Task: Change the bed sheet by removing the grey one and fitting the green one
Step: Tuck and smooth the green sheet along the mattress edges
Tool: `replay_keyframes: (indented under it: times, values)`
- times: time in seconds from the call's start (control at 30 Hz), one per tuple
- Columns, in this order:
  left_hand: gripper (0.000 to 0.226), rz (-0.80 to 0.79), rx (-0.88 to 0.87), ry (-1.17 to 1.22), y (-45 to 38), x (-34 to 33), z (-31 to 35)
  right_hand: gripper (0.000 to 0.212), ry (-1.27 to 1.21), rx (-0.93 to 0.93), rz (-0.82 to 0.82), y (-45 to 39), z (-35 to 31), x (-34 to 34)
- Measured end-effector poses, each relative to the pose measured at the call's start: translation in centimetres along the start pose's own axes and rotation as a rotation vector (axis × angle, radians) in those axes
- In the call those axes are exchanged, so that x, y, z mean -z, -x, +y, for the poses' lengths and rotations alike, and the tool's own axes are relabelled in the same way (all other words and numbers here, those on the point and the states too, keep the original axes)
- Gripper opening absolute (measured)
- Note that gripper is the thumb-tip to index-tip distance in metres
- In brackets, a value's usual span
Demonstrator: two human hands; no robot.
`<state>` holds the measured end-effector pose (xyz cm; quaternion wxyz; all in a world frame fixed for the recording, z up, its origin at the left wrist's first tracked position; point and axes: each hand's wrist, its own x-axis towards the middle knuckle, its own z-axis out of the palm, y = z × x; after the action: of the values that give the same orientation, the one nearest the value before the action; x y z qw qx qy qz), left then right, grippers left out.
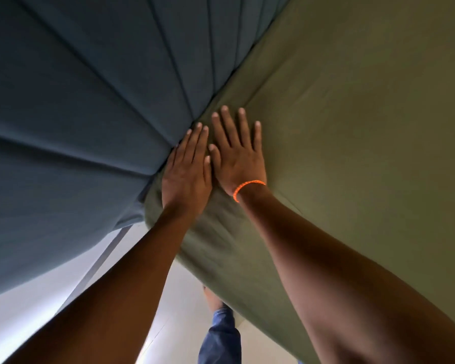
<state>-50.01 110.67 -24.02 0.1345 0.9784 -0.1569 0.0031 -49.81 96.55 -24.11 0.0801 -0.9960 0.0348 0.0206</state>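
Observation:
The green sheet point(352, 127) covers the mattress across the right half of the view, stretched over its corner with a few creases. My left hand point(187, 174) lies flat, fingers straight, pressing the sheet into the gap along the padded headboard. My right hand point(238, 153), with an orange band at the wrist, presses flat on the sheet right beside it, fingers spread. No grey sheet is in view.
A blue-grey padded headboard point(90, 114) with vertical channels fills the left and top. Below the mattress corner is pale tiled floor point(179, 311), with my jeans leg point(221, 337) and bare foot point(212, 298) close to the bed edge.

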Motion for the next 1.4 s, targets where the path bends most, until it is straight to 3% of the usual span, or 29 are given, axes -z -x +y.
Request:
replay_keyframes:
  times: [0.13, 0.27, 0.43, 0.57, 0.63, 0.73, 0.8, 0.87, 0.97, 1.07, 1.17, 1.27, 1.4]
  values:
    - [0.046, 0.023, 0.226, -0.006, 2.0, 0.1, -2.0, 0.057, -0.006, 0.134, -0.057, -0.2, -4.4, -0.3]
    - [0.043, -0.08, 0.387, 0.013, 4.5, 0.7, -3.6, 0.043, -0.023, 0.338, -0.131, -0.3, -7.8, -0.3]
    - [0.049, -0.214, 0.693, 0.131, 5.8, 3.1, -5.0, 0.048, 0.084, 0.417, -0.272, -1.2, -10.4, -0.1]
    - [0.051, -0.166, 0.824, 0.268, 7.2, 4.4, -5.3, 0.032, -0.044, 0.391, -0.108, 0.1, -11.2, -0.8]
    - [0.041, -0.072, 0.794, 0.163, 8.3, 4.9, -4.0, 0.023, -0.254, 0.306, 0.044, 2.4, -11.3, -0.9]
    - [0.044, 0.14, 0.466, 0.125, 10.2, 4.9, -0.7, 0.036, -0.387, 0.208, 0.136, 7.1, -9.4, -0.5]
    - [0.045, 0.105, 0.257, 0.139, 12.1, 3.8, 1.2, 0.046, -0.331, 0.166, 0.112, 10.0, -6.5, 0.3]
    - [0.051, -0.023, 0.183, 0.128, 14.7, 2.6, 2.2, 0.055, -0.221, 0.113, 0.015, 12.4, -3.4, 0.9]
    - [0.057, -0.071, 0.29, 0.093, 17.4, 1.6, 1.6, 0.066, -0.097, 0.136, -0.143, 15.3, -2.1, 1.5]
    - [0.059, -0.053, 0.378, 0.115, 18.0, 1.1, 1.4, 0.062, -0.098, 0.239, -0.191, 18.2, -4.4, 0.7]
    - [0.058, -0.059, 0.338, 0.159, 17.9, 1.4, 0.9, 0.055, -0.286, 0.268, -0.199, 18.6, -5.6, 0.7]
    - [0.059, -0.05, 0.336, 0.227, 17.1, 3.0, 1.3, 0.048, -0.647, 0.077, -0.206, 17.6, -5.6, 3.3]
    - [0.041, -0.007, 0.382, 0.363, 15.5, 6.0, 5.9, 0.038, -0.691, -0.146, -0.255, 16.3, -2.5, 7.6]
